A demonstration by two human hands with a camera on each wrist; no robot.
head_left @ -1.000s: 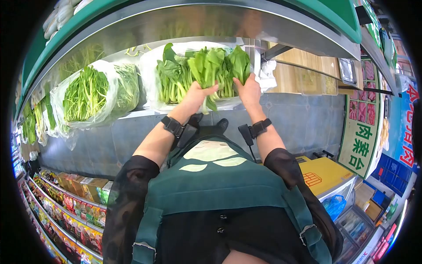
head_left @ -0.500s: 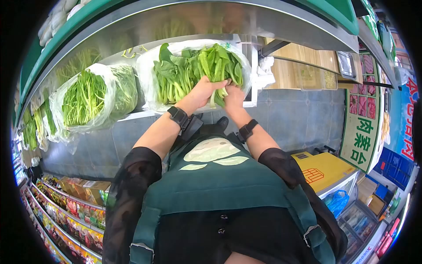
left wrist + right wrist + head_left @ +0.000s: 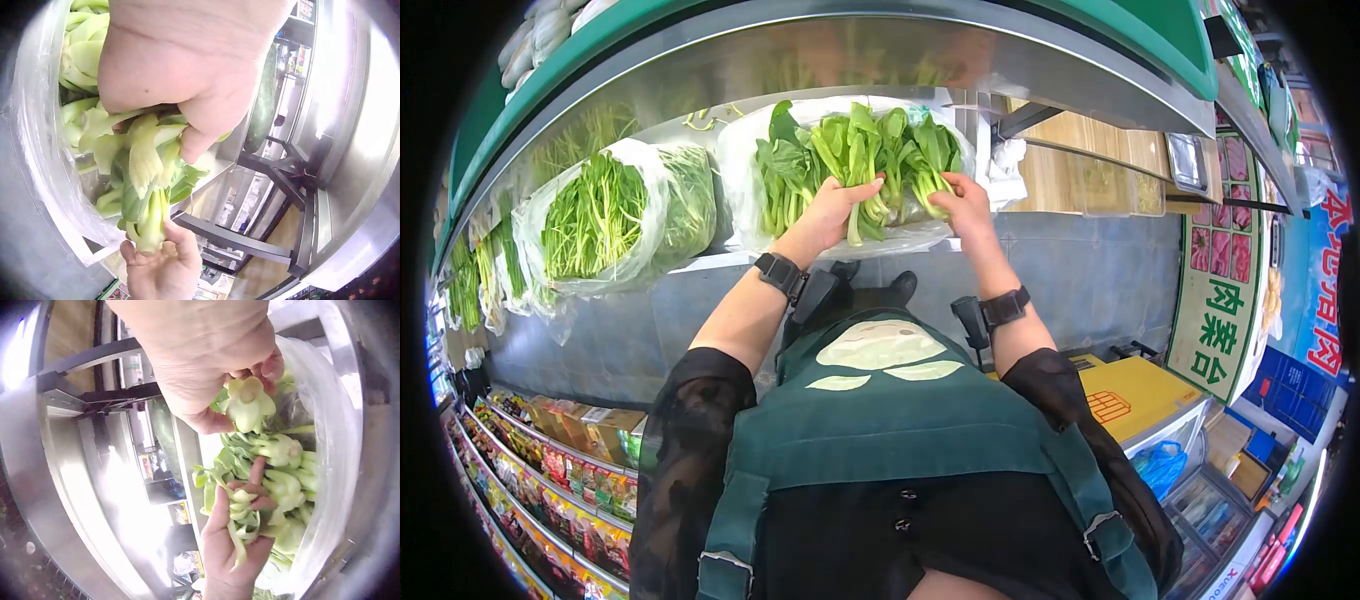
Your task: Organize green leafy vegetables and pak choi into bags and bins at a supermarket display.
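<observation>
Leafy green bunches point(image 3: 785, 180) lie in a clear plastic bag point(image 3: 745, 150) in the head view. The left hand point(image 3: 830, 215) curls its fingers and thumb round some stalks near the middle of the bag; in the right wrist view loose pale stems point(image 3: 240, 519) stick out of that left hand point(image 3: 234, 556). The right hand point(image 3: 968, 208) pinches the base of one bunch point(image 3: 925, 175) at the bag's right side. In the left wrist view, the right hand point(image 3: 165, 269) holds that bunch's pale base point(image 3: 149, 231), below the left hand point(image 3: 181, 69).
Left of the bag are bagged thin-stemmed greens point(image 3: 600, 215). A steel shelf edge point(image 3: 880, 50) runs above the produce. To the right stand a wooden surface point(image 3: 1050, 180) and a metal tray point(image 3: 1190, 162). A yellow box point(image 3: 1145, 400) is at the lower right.
The hands came together at the bag's right part, then moved apart. The right hand has shifted right and grips a bunch's base; the left has moved slightly left with stalks in it.
</observation>
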